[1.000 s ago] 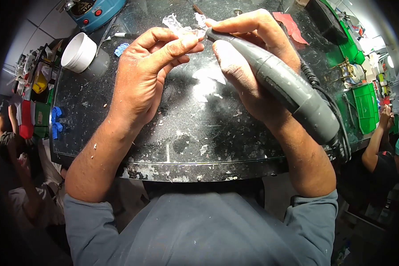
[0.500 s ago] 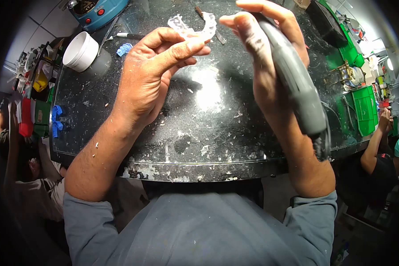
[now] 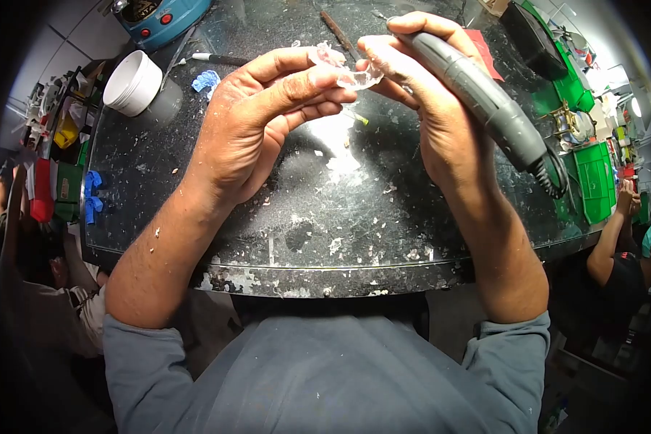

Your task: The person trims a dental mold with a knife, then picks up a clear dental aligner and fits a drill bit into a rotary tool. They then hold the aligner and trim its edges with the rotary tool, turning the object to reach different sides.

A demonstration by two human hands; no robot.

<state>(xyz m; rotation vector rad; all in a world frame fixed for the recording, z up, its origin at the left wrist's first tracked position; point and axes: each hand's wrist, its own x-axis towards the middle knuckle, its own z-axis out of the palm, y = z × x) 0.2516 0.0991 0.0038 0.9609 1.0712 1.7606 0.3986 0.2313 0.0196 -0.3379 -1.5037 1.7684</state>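
My left hand [image 3: 242, 130] pinches a clear dental splint [image 3: 358, 81], curved in an arch, between thumb and fingertips above the bench. Across from it, my right hand [image 3: 445, 108] touches the splint's right end with thumb and finger. That same hand keeps a dark grey rotary handpiece [image 3: 477, 87] resting slanted between thumb and index finger, its thin tip pointing up and away from the splint. A coiled black cable [image 3: 550, 177] trails from the handpiece's lower end. My fingers hide part of the splint.
Whitish scraps lie over the black bench [image 3: 304, 231]. A white tub [image 3: 132, 83], a blue machine [image 3: 159, 18], a brown-handled tool [image 3: 338, 32] and crumpled blue pieces [image 3: 206, 81] stand or lie around. Green bins [image 3: 593, 181] line the right side. Other people sit at both sides.
My right hand has come left and down to the splint, with the handpiece tilting further over. The splint has moved lower and turned. A red piece now shows behind my right hand.
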